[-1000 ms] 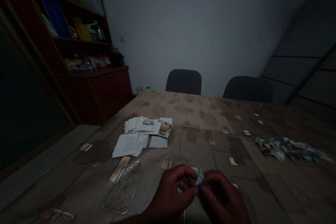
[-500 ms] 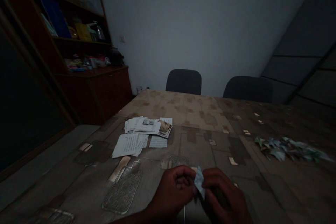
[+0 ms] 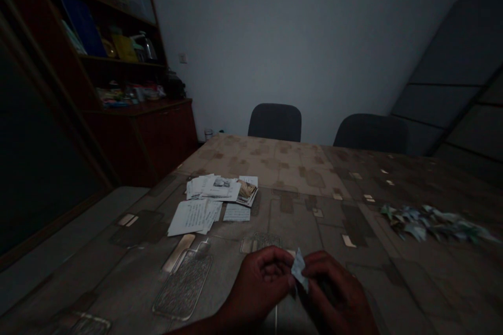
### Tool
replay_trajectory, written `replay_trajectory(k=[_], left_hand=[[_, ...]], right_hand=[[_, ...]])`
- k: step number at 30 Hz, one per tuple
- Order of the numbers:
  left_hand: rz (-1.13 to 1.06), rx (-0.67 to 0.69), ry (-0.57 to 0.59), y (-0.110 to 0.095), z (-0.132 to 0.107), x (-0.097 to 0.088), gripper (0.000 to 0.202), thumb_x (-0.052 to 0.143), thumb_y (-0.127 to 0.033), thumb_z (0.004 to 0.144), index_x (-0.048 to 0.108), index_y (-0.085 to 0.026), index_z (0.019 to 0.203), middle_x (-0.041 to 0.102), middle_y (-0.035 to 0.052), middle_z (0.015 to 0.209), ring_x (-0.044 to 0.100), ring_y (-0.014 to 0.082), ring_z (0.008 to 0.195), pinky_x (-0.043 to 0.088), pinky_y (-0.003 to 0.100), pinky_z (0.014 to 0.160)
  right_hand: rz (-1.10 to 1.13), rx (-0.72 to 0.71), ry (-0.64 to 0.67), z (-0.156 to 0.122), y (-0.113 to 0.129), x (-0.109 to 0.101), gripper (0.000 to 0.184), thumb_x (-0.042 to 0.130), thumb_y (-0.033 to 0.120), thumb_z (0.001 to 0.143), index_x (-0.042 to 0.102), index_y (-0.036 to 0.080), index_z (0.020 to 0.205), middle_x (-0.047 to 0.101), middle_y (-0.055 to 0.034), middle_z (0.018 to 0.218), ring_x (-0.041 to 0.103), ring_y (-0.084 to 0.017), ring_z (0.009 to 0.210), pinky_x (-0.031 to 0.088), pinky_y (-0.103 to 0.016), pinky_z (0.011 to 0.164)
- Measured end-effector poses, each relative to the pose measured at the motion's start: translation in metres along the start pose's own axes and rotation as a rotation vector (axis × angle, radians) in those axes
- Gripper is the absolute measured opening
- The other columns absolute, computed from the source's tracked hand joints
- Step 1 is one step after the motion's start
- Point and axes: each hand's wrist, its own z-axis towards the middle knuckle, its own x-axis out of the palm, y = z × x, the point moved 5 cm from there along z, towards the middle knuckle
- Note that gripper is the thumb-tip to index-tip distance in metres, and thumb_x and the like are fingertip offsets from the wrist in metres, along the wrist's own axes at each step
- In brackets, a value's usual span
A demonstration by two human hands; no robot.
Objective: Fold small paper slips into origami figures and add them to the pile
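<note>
Between my two hands, above the near part of the table, is a small folded piece of pale paper with a pointed top. My left hand is curled, thumb and forefinger pinching the paper's left edge. From the other side my right hand grips it between thumb and fingers. The lower end of the paper is partly hidden by my fingers. Off to the right lies a heap of small folded paper pieces; their exact shape is hard to make out in the dim light.
Loose printed sheets and a pile of cards and papers lie left of centre on the patterned tablecloth. Two dark chairs stand at the far edge. A wooden cabinet with filled shelves is at the left.
The folded paper has turned slightly between my fingers, and my right fingers have shifted a little on it. Everything else stays in place.
</note>
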Motion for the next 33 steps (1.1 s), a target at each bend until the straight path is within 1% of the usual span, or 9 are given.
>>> replay_trajectory(k=[4, 9, 12, 15, 18, 22, 26, 30, 33], left_hand=[[0.007, 0.001, -0.013, -0.002, 0.0, 0.001, 0.018, 0.077, -0.019, 0.061, 0.066, -0.013, 0.074, 0.063, 0.0005, 0.063, 0.057, 0.0128, 0.06, 0.043, 0.024, 0.059], [0.044, 0.012, -0.033, -0.004, -0.002, 0.001, 0.019, 0.076, -0.019, 0.059, 0.067, -0.013, 0.075, 0.06, -0.0017, 0.062, 0.054, 0.0113, 0.058, 0.041, 0.022, 0.057], [0.03, -0.021, -0.041, -0.001, -0.002, 0.0, 0.023, 0.078, -0.026, 0.061, 0.067, -0.013, 0.077, 0.058, -0.0027, 0.058, 0.053, 0.0108, 0.054, 0.041, 0.022, 0.054], [-0.013, -0.033, -0.046, 0.001, 0.0, -0.001, 0.031, 0.078, -0.037, 0.065, 0.066, -0.013, 0.08, 0.059, -0.0017, 0.056, 0.053, 0.0111, 0.05, 0.042, 0.023, 0.052], [-0.049, -0.01, -0.03, 0.001, 0.002, -0.001, 0.034, 0.077, -0.041, 0.067, 0.065, -0.013, 0.082, 0.061, -0.0004, 0.059, 0.055, 0.011, 0.052, 0.043, 0.022, 0.051], [-0.103, -0.036, -0.012, 0.005, 0.001, 0.001, 0.038, 0.082, -0.031, 0.06, 0.065, -0.013, 0.089, 0.064, 0.002, 0.072, 0.057, 0.0108, 0.057, 0.044, 0.022, 0.051], [-0.128, -0.014, 0.005, 0.004, -0.002, 0.002, 0.039, 0.081, -0.025, 0.061, 0.064, -0.013, 0.094, 0.065, 0.0019, 0.075, 0.057, 0.0102, 0.06, 0.045, 0.022, 0.056], [-0.147, 0.003, 0.026, 0.003, -0.002, 0.002, 0.042, 0.082, -0.022, 0.061, 0.065, -0.013, 0.097, 0.065, 0.0017, 0.076, 0.056, 0.0088, 0.061, 0.044, 0.022, 0.058], [-0.172, 0.004, 0.042, 0.002, -0.002, 0.002, 0.043, 0.084, -0.021, 0.059, 0.065, -0.013, 0.097, 0.066, 0.0023, 0.078, 0.057, 0.0088, 0.062, 0.044, 0.021, 0.06]], right_hand=[[0.062, 0.092, 0.016, -0.003, -0.009, 0.003, 0.008, 0.057, 0.026, 0.086, 0.062, 0.022, 0.081, 0.067, -0.0033, 0.08, 0.065, -0.02, 0.075, 0.051, -0.027, 0.068], [0.214, 0.323, -0.046, -0.007, -0.021, 0.008, 0.021, 0.063, 0.042, 0.082, 0.064, 0.021, 0.077, 0.063, -0.0001, 0.067, 0.059, -0.018, 0.063, 0.046, -0.025, 0.058], [0.314, 0.401, -0.069, -0.006, -0.023, 0.01, 0.029, 0.066, 0.05, 0.079, 0.063, 0.021, 0.074, 0.061, 0.001, 0.065, 0.057, -0.017, 0.061, 0.045, -0.024, 0.057], [0.394, 0.415, -0.056, -0.004, -0.024, 0.01, 0.029, 0.068, 0.05, 0.077, 0.064, 0.022, 0.075, 0.063, -0.0003, 0.07, 0.059, -0.019, 0.068, 0.047, -0.026, 0.062], [0.428, 0.383, -0.033, -0.002, -0.027, 0.008, 0.023, 0.068, 0.045, 0.079, 0.065, 0.022, 0.077, 0.064, -0.0014, 0.078, 0.06, -0.021, 0.076, 0.048, -0.028, 0.069], [0.425, 0.37, -0.012, -0.003, -0.031, 0.006, 0.022, 0.068, 0.043, 0.08, 0.064, 0.022, 0.075, 0.059, -0.0002, 0.077, 0.057, -0.019, 0.072, 0.048, -0.026, 0.066], [0.439, 0.441, -0.027, -0.006, -0.034, 0.008, 0.024, 0.068, 0.044, 0.079, 0.063, 0.022, 0.076, 0.055, 0.0015, 0.072, 0.053, -0.016, 0.066, 0.046, -0.024, 0.061], [0.476, 0.504, -0.046, -0.01, -0.035, 0.012, 0.028, 0.069, 0.049, 0.076, 0.063, 0.022, 0.077, 0.058, 0.0013, 0.069, 0.056, -0.018, 0.065, 0.046, -0.026, 0.061], [0.52, 0.531, -0.06, -0.01, -0.034, 0.013, 0.027, 0.07, 0.049, 0.074, 0.063, 0.022, 0.077, 0.061, 0.0024, 0.066, 0.057, -0.017, 0.062, 0.046, -0.025, 0.06]])
